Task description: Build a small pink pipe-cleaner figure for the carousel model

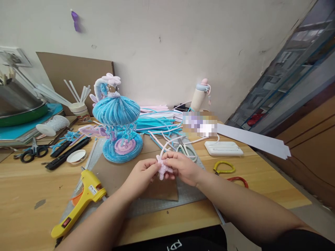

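Observation:
Between my two hands is a small pale pink pipe-cleaner flower (162,168), held above a brown cardboard sheet (163,191). My left hand (142,174) pinches its left side with thumb and fingers. On the other side my right hand (183,168) grips it, fingers closed. A long pale pipe-cleaner stem (165,145) curves up and back from the flower. Behind my left hand stands a blue pipe-cleaner lamp-like ornament (116,111) with a pleated dome, hanging curls and a round blue-and-pink base. White-handled scissors (187,152) lie just beyond my right hand.
A yellow glue gun (89,195) lies at left, near black scissors (34,151) and a spool (52,126). Blue, white and pink pipe cleaners (157,123) are heaped behind. At right are a white power bank (223,148), yellow-and-red-handled pliers (225,167) and a bottle (199,96).

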`<action>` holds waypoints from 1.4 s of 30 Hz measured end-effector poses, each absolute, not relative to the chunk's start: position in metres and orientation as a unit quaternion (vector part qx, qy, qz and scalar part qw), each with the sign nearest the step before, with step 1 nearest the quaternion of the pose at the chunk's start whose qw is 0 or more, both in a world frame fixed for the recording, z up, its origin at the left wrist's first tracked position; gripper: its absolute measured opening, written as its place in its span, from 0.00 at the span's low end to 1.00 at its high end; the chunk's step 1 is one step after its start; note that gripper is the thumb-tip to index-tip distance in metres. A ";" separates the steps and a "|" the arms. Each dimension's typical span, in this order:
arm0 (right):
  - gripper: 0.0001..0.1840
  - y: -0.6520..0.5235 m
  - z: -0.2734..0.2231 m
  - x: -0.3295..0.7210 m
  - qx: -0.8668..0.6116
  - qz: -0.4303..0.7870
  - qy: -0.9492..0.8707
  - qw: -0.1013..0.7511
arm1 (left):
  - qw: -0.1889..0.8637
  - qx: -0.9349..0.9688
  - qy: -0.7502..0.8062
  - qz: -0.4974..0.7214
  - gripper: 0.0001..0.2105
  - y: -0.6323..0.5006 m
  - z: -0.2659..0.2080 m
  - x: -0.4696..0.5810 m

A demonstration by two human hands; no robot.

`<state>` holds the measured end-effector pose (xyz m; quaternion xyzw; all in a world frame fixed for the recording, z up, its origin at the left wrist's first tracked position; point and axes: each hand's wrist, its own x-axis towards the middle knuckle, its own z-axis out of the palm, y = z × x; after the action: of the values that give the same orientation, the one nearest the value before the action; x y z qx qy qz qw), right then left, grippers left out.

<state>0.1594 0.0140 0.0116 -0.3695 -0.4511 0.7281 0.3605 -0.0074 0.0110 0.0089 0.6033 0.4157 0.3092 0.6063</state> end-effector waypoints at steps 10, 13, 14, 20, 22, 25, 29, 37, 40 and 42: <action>0.12 0.013 0.006 0.160 -0.371 0.732 -0.470 0.324 | 0.605 0.573 0.423 0.356 0.17 0.014 0.000 -0.009; 0.11 0.014 0.007 0.162 -0.372 0.729 -0.481 0.313 | 0.611 0.582 0.409 0.347 0.16 0.015 -0.001 -0.010; 0.11 0.014 0.008 0.162 -0.372 0.730 -0.481 0.312 | 0.613 0.584 0.405 0.346 0.16 0.015 -0.001 -0.010; 0.10 0.014 0.009 0.165 -0.367 0.748 -0.458 0.309 | 0.623 0.585 0.387 0.345 0.16 0.013 -0.001 -0.009; 0.10 0.014 0.008 0.165 -0.369 0.748 -0.457 0.309 | 0.623 0.586 0.388 0.344 0.16 0.012 -0.001 -0.009; 0.08 0.014 0.006 0.165 -0.371 0.745 -0.460 0.308 | 0.621 0.589 0.389 0.340 0.16 0.011 0.000 -0.008; 0.07 0.012 0.004 0.162 -0.390 0.722 -0.471 0.323 | 0.629 0.592 0.372 0.339 0.16 0.011 0.000 -0.007; 0.11 0.012 0.008 0.161 -0.350 0.757 -0.434 0.340 | 0.586 0.603 0.399 0.367 0.16 0.012 0.005 -0.008; 0.14 0.011 0.008 0.159 -0.343 0.764 -0.409 0.362 | 0.544 0.626 0.415 0.375 0.15 0.011 0.007 -0.007; 0.15 0.010 0.008 0.158 -0.343 0.764 -0.403 0.370 | 0.510 0.646 0.428 0.374 0.15 0.011 0.007 -0.007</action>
<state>0.1578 0.0096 0.0080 -0.3434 -0.4028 0.7635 0.3699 -0.0066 0.0106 0.0072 0.6462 0.4275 0.3743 0.5095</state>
